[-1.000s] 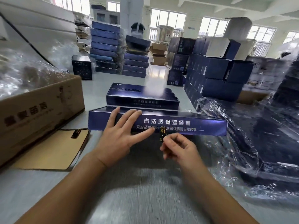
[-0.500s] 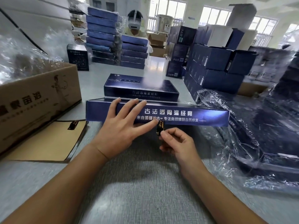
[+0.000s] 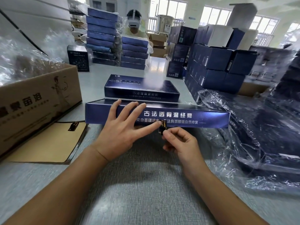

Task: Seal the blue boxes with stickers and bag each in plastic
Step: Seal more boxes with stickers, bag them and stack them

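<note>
Daylit workroom: barred windows [image 3: 168, 7], white pillar [image 3: 128, 3], grey textured table [image 3: 138, 189]

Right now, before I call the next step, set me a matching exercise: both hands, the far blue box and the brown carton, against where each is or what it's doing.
Things:
1. left hand
2. right hand
3. far blue box
4. brown carton

States:
A. sits on the left of the table
B. pinches the small dark sticker at the lower front edge of the near blue box
C. lies flat just behind the near blue box
D. fingers spread on the near blue box's front face

Pairs: 1-D, 2-B, 3-C, 4-A.
</note>
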